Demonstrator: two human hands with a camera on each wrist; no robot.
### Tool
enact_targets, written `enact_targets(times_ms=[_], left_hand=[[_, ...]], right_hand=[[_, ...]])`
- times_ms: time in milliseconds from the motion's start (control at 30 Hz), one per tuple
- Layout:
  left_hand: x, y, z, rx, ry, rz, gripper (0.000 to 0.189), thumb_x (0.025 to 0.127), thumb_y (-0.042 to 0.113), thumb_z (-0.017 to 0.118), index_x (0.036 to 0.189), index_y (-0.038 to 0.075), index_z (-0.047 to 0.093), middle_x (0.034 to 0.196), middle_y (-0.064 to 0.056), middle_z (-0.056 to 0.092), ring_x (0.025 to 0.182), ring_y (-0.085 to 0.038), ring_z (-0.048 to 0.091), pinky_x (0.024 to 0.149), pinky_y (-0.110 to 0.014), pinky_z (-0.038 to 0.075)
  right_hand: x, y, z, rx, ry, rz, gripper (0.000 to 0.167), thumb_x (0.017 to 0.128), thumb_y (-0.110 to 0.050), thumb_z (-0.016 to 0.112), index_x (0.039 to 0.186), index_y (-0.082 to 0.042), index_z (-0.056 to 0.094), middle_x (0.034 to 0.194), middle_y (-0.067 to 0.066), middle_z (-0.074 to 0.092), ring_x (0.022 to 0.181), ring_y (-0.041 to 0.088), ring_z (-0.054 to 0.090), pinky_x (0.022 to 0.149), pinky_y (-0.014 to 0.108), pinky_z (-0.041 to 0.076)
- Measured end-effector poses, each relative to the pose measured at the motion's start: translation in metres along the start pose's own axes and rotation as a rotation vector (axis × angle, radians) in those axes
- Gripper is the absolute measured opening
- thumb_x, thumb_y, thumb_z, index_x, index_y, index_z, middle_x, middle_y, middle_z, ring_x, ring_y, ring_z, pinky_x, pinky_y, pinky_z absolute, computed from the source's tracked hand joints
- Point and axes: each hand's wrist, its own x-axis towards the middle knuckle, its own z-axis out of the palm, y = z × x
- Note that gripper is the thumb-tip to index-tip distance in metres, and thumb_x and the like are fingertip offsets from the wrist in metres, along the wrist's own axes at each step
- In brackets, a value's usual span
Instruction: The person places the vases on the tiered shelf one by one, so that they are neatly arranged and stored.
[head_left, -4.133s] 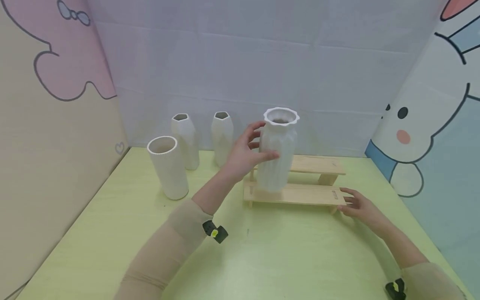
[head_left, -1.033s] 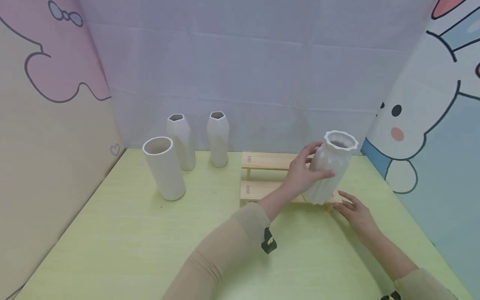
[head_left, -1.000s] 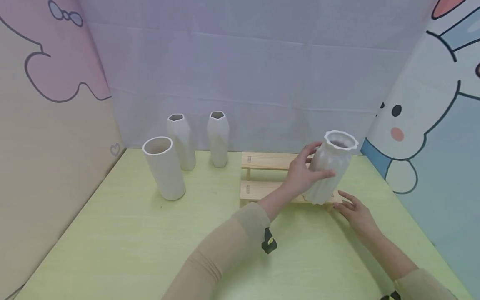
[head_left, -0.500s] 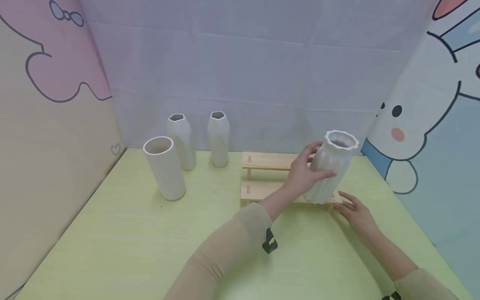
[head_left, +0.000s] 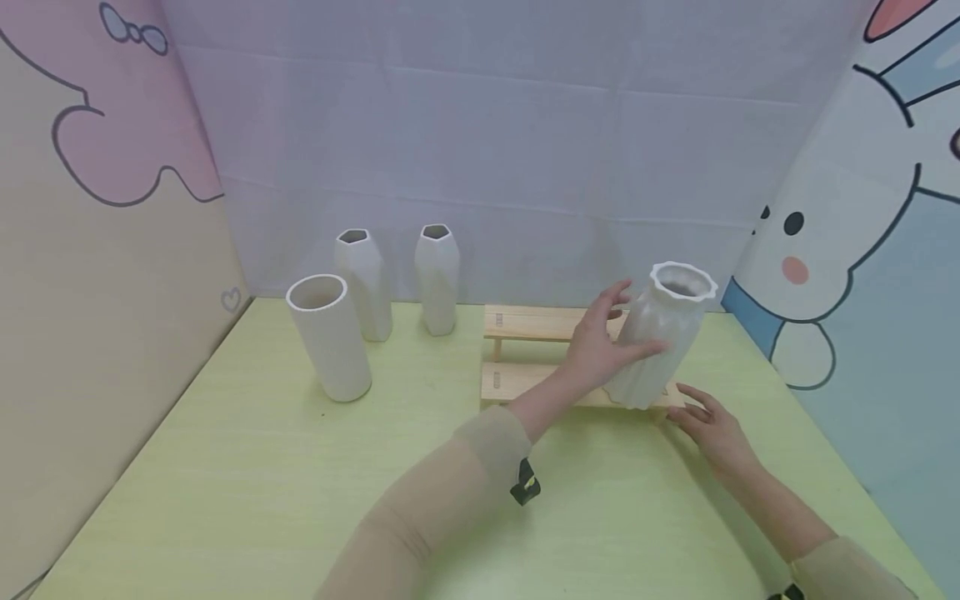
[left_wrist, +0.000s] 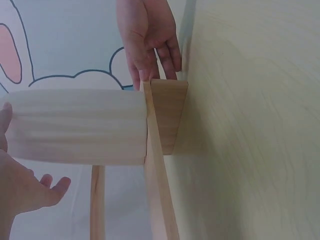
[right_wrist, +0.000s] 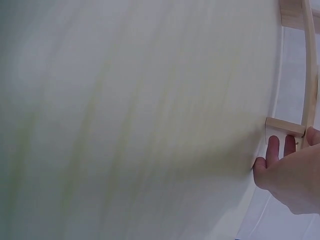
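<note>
A white ribbed vase (head_left: 652, 377) with a scalloped rim stands at the right end of the lower board of a two-tier wooden shelf (head_left: 517, 381). My left hand (head_left: 595, 348) is spread beside it, the thumb in front of the vase and the fingers lifted off its left side. In the left wrist view those fingers (left_wrist: 56, 191) stand apart from the vase (left_wrist: 80, 127). My right hand (head_left: 716, 433) grips the right end of the lower board, thumb and fingers around its corner. The right wrist view shows this hand (right_wrist: 292, 175) close to a shelf leg (right_wrist: 285, 126).
On the left of the pale green table (head_left: 225, 492) stand a white cylindrical vase (head_left: 333, 350) and two white faceted vases, one behind it (head_left: 367, 287) and one further right (head_left: 437, 283). A pale curtain (head_left: 480, 150) hangs behind, with a cartoon-printed panel (head_left: 862, 233) on the right.
My left hand carried the ribbed vase right, from over the shelf's left part to its right end. Just now its fingers came off the vase. The right hand stayed at the shelf.
</note>
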Motion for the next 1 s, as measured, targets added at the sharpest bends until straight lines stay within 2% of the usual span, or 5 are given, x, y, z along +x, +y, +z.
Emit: enact_targets(times_ms=[467,633,767,867,1000], left_hand=[[-0.012,0.005,-0.069,0.102,-0.047,0.074,0.085,0.077,0.033,0.078,0.146,0.034,0.028,0.145,0.0,0.042,0.13,-0.021,0.043,0.1,-0.042,0.043],[-0.014,0.009,-0.096,0.109,-0.058,0.088,0.083,0.079,0.033,0.077,0.146,0.033,0.029,0.146,0.001,0.041,0.131,-0.019,0.041,0.1,-0.041,0.043],[-0.019,0.013,-0.117,0.125,-0.065,0.102,0.081,0.079,0.032,0.076,0.146,0.031,0.03,0.145,0.004,0.041,0.131,-0.016,0.04,0.101,-0.042,0.042],[-0.024,0.014,-0.133,0.138,-0.052,0.135,0.079,0.08,0.031,0.076,0.145,0.031,0.031,0.144,0.006,0.042,0.13,-0.014,0.04,0.101,-0.041,0.042],[-0.03,0.016,-0.153,0.158,-0.032,0.168,0.079,0.079,0.03,0.077,0.145,0.031,0.032,0.144,0.01,0.042,0.13,-0.011,0.039,0.101,-0.039,0.042]], right_hand=[[-0.003,-0.003,0.005,-0.03,0.034,-0.001,0.075,0.093,-0.036,0.058,0.149,-0.005,0.019,0.106,-0.018,0.062,0.09,-0.01,0.058,0.078,0.007,0.042],[-0.004,-0.002,0.007,-0.024,0.048,0.022,0.077,0.092,-0.038,0.058,0.15,-0.007,0.019,0.11,-0.013,0.064,0.089,-0.012,0.057,0.104,0.037,0.037],[-0.004,-0.001,0.008,-0.012,0.057,0.024,0.077,0.092,-0.039,0.058,0.15,-0.007,0.019,0.111,-0.009,0.065,0.088,-0.012,0.056,0.108,0.055,0.026],[-0.003,0.0,0.008,-0.034,0.059,0.018,0.076,0.093,-0.039,0.057,0.15,-0.007,0.019,0.112,-0.007,0.066,0.089,-0.011,0.057,0.106,0.052,0.029],[-0.003,-0.001,0.008,-0.069,0.055,0.022,0.075,0.093,-0.038,0.056,0.15,-0.007,0.019,0.112,-0.008,0.065,0.091,-0.009,0.058,0.097,0.032,0.039]])
